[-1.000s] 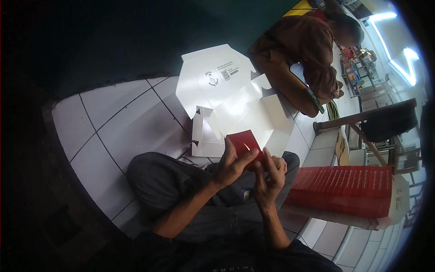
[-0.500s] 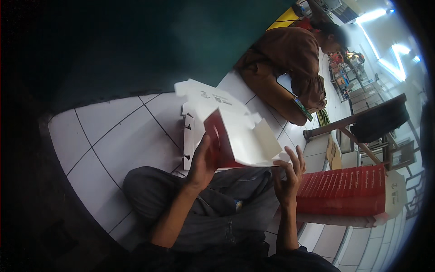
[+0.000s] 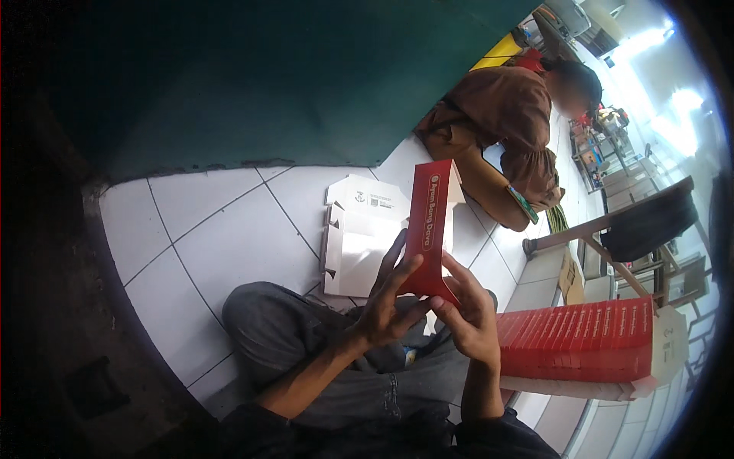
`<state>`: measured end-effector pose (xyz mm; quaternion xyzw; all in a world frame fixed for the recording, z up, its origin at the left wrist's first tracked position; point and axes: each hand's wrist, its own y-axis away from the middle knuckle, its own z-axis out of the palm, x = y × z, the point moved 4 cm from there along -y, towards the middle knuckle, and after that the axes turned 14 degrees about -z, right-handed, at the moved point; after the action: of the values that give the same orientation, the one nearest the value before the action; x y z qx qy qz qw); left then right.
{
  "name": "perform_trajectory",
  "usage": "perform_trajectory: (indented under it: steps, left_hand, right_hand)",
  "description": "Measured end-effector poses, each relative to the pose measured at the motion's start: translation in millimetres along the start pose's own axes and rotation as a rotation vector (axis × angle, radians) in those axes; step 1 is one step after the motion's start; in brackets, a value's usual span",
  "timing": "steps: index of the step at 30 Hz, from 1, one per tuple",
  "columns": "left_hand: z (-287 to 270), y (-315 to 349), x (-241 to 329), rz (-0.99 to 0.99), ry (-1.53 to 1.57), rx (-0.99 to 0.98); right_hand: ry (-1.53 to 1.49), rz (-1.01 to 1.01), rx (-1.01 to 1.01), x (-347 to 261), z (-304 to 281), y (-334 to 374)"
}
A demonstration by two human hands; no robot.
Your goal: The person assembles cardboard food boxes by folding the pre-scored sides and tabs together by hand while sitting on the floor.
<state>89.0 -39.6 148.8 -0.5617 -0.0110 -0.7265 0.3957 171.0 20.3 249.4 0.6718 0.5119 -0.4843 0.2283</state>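
A red cardboard box (image 3: 426, 229), partly folded and with a printed side facing me, stands tilted up above my lap. My left hand (image 3: 386, 302) is closed on its lower left part, fingers lying along the red side. At the lower right corner, my right hand (image 3: 470, 317) grips the same box, its thumb near the bottom edge and its fingers behind. The box's inside is mostly hidden from me. Just beyond my hands, flat white cardboard blanks (image 3: 359, 229) with slotted edges lie on the tiled floor.
To my right lies a long row of nested red cardboard boxes (image 3: 577, 344). A person in brown (image 3: 505, 107) sits bent over on the floor ahead. A dark green panel (image 3: 267, 92) blocks the far left. A wooden stool (image 3: 612, 218) with dark cloth stands at the right.
The red box has been turned from showing its open white inside to showing a printed red side upright. Both hands have come closer together and grip its lower end.
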Motion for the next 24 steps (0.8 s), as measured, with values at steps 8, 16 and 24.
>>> perform_trajectory:
  steps: [8, 16, 24]
  left_hand:
    - [-13.2, -1.7, -2.2, -0.059, -0.071, 0.149]
    - [-23.9, -2.6, 8.2, -0.186, 0.262, 0.176]
    - [-16.0, -6.7, -14.0, -0.499, 0.589, 0.215]
  right_hand:
    - [-0.121, -0.004, 0.142, 14.2, 16.8, -7.1]
    - [-0.230, -0.153, 0.198, 13.2, 27.9, -18.0]
    - [-0.077, 0.039, 0.105, 19.6, 19.6, -18.0]
